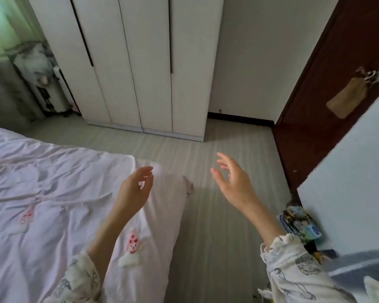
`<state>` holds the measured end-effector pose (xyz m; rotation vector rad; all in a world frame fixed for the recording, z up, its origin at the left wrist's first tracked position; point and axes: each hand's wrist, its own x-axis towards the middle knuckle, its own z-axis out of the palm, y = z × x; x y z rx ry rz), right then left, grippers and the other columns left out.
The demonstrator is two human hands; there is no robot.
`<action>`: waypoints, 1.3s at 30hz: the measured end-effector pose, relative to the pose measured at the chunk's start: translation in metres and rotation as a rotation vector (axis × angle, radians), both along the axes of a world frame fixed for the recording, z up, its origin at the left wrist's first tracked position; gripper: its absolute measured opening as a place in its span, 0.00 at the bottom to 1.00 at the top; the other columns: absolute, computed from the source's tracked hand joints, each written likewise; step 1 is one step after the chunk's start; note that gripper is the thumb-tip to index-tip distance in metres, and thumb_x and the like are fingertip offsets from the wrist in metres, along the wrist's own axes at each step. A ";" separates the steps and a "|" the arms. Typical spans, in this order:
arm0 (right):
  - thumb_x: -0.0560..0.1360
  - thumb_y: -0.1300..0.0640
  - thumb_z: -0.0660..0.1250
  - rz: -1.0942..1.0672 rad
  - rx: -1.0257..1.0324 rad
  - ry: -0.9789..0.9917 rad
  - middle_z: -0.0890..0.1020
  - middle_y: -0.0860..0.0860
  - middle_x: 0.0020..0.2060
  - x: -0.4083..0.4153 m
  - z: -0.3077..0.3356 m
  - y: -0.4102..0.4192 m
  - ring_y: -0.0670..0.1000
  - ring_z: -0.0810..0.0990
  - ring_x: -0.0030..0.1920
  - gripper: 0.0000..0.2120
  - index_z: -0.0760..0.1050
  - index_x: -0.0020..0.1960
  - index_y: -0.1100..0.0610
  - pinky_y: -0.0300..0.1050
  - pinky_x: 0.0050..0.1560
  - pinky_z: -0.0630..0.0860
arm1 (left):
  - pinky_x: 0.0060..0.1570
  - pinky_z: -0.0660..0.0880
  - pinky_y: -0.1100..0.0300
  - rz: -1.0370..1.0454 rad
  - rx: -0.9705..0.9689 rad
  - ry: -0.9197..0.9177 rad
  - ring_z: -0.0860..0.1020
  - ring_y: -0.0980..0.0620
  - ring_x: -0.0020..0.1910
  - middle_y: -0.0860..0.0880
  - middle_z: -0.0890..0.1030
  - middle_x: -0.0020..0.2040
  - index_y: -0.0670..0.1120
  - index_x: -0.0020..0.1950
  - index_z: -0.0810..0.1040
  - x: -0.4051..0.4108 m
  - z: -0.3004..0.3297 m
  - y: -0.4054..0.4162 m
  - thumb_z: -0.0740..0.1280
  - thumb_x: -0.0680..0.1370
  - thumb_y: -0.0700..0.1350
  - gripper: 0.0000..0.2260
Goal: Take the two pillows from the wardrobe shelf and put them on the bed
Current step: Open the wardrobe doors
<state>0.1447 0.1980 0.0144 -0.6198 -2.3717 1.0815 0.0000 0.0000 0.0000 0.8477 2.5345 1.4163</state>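
One bed [42,193] is filling the lower left of the frame, covered in a pale pink, heavily wrinkled quilt with little embroidered bear patches on it, two I can make out. Its long edge is running diagonally from the bottom centre up toward the middle of the frame, with a rounded corner sticking out over the floor [206,215].

One white wardrobe [140,62] is standing at upper centre with all its doors closed. I'm counting four tall panels with dark vertical gaps between them, long axis straight up and down, front facing the camera. No pillows are showing anywhere, so I can't tell where they are; the shelf is hidden behind those doors.

One dark brown door [326,95] is leaning in at the upper right, with a tan tag hanging near its handle. At far left a white heater-looking thing [50,92] is sitting beside the wardrobe, too blurry to say more.

Two hands, both reaching forward with nothing in them. The left hand [136,189] is hovering over the bed corner, fingers loosely curled, grip relaxed and wide. The right hand [232,180] is hanging over the floor at centre, fingers spread, grip wide too. Both sleeves are white with printed drawings. A small colourful packet [300,224] is lying at lower right.
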 end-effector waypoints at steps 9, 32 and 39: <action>0.77 0.49 0.62 -0.013 -0.042 -0.022 0.75 0.48 0.62 -0.094 -0.010 0.138 0.43 0.72 0.58 0.22 0.65 0.70 0.51 0.40 0.58 0.67 | 0.48 0.71 0.62 -0.055 -0.047 -0.019 0.78 0.53 0.48 0.53 0.81 0.50 0.47 0.60 0.77 -0.098 -0.004 0.145 0.61 0.79 0.44 0.11; 0.76 0.54 0.65 0.301 -0.052 -0.020 0.77 0.46 0.52 -0.485 -0.004 0.450 0.46 0.77 0.53 0.19 0.69 0.66 0.53 0.35 0.52 0.71 | 0.49 0.70 0.63 0.331 -0.023 -0.063 0.78 0.52 0.47 0.47 0.82 0.48 0.43 0.58 0.77 -0.418 -0.010 0.392 0.62 0.78 0.40 0.10; 0.76 0.53 0.64 0.459 -0.007 -0.002 0.78 0.48 0.54 -0.670 0.023 0.467 0.48 0.77 0.55 0.19 0.69 0.66 0.53 0.43 0.55 0.73 | 0.49 0.68 0.63 0.408 0.024 -0.048 0.77 0.53 0.48 0.49 0.81 0.49 0.44 0.60 0.77 -0.572 0.009 0.422 0.62 0.79 0.42 0.11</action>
